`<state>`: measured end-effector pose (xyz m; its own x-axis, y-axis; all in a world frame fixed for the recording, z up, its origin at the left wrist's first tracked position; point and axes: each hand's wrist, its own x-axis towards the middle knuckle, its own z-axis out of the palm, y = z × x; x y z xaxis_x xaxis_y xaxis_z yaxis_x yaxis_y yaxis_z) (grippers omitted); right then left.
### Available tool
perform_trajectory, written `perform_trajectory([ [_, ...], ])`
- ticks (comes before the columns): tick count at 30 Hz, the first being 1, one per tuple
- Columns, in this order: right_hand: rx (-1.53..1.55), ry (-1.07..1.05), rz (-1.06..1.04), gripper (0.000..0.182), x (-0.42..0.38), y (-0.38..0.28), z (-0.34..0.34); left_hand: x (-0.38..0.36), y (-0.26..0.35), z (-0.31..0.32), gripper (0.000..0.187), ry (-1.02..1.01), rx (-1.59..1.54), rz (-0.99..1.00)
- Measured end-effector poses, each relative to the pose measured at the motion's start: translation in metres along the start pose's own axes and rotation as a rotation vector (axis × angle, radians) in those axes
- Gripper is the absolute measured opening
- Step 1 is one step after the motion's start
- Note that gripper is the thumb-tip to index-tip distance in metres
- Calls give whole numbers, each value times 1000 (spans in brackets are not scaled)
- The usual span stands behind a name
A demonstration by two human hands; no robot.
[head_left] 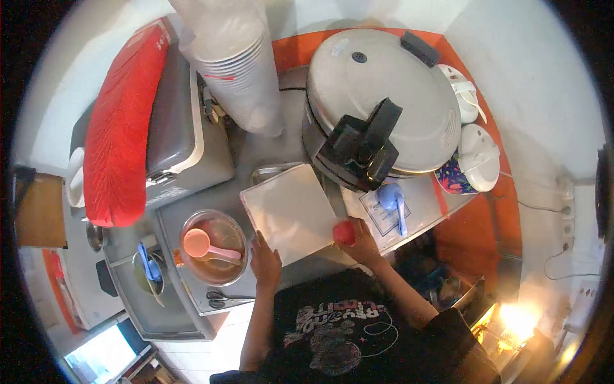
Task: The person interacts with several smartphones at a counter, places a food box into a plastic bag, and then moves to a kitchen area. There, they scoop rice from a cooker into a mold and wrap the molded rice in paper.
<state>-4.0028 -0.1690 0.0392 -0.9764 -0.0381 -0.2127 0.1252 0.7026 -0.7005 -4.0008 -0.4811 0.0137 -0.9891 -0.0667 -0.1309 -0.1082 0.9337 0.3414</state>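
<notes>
Right grip (358, 239): closed around a red object (343, 233), at the lower right edge of a white square, flat item (293, 212), centre of the frame. Left grip (265, 261): fingers against the lower left edge of the same white item; whether they pinched it could not be told.

Beneath and around: one grey table (291, 148). Partly under the white item, a metal tray (272, 171). To the left, one metal bowl (214, 272) with a pink ladle (197, 243) inside; below it, black-handled scissors (219, 299). Right of centre, one blue scoop (389, 197) on a white printed surface (374, 221).

Upper right of the frame: one large round cooker (384, 96), grey lid shut, black latch; beside it, two lidded containers (462, 96) (480, 160). Upper centre: stacked white cups (240, 77), in clear plastic. Upper left: one grey cooler box (185, 128), red cloth (121, 141) draped over its left side.
</notes>
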Motion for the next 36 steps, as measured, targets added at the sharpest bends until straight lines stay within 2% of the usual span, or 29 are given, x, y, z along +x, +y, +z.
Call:
perform_trajectory([
  [2,54,-4,-34,77,1,-3,10,-1,7,2,69,61,19,64],
  [3,55,-8,-36,77,3,-3,14,-1,9,6,66,33,-69,168],
  [4,-81,-40,-75,78,6,-3,16,-1,13,8,64,4,-157,275],
  [5,-218,-71,-113,78,8,-4,16,-1,18,10,64,4,-156,277],
  [6,-217,-69,-110,78,6,-4,15,-2,24,12,61,-96,-105,285],
  [7,-242,-114,-8,77,4,-11,9,-2,28,14,57,-194,-53,294],
  [8,-267,-159,95,76,3,-15,3,-5,26,24,55,-211,-47,286],
  [9,-268,-154,97,76,-1,-8,4,-7,23,28,55,-210,-48,290],
  [11,-289,125,131,73,-10,18,8,-8,20,30,57,-287,77,284],
  [12,-292,129,126,73,-10,34,6,-9,21,31,57,-281,75,285],
  [14,-228,315,5,73,-12,57,-5,-14,23,23,59,-305,145,245],
  [15,-222,322,0,73,-12,66,-16,-8,28,17,59,-297,151,247],
  [17,-268,583,129,77,-8,81,-48,16,58,-24,59,-388,-321,346],
  [19,-305,518,358,78,-5,110,-68,54,139,-110,61,-175,-616,420],
  [20,-318,466,398,65,-2,118,-78,73,168,-145,62,-75,-649,503],
  [21,-307,477,392,65,1,138,-81,91,192,-173,63,27,-681,588],
  [23,-38,371,422,51,5,184,-75,126,225,-210,61,109,-588,733],
  [24,-53,450,303,42,2,181,-85,139,236,-222,59,103,-507,816],
  [25,-42,464,294,42,-4,177,-100,146,242,-226,59,113,-495,830],
  [27,127,400,334,44,-28,177,-130,155,249,-228,57,-81,-536,897],
  [28,136,406,346,39,-41,171,-147,161,250,-225,52,-169,-705,847],
  [29,143,411,361,34,-55,171,-161,166,250,-219,52,-183,-687,865],
  [31,536,356,486,25,-92,194,-178,170,251,-212,47,-267,-917,805],
  [32,618,321,552,21,-106,197,-191,169,258,-225,48,-285,-907,778],
  [34,704,295,580,17,-120,209,-213,175,290,-277,54,-290,-946,872],
  [36,926,353,612,16,-126,225,-220,190,361,-371,85,-294,-663,912],
])
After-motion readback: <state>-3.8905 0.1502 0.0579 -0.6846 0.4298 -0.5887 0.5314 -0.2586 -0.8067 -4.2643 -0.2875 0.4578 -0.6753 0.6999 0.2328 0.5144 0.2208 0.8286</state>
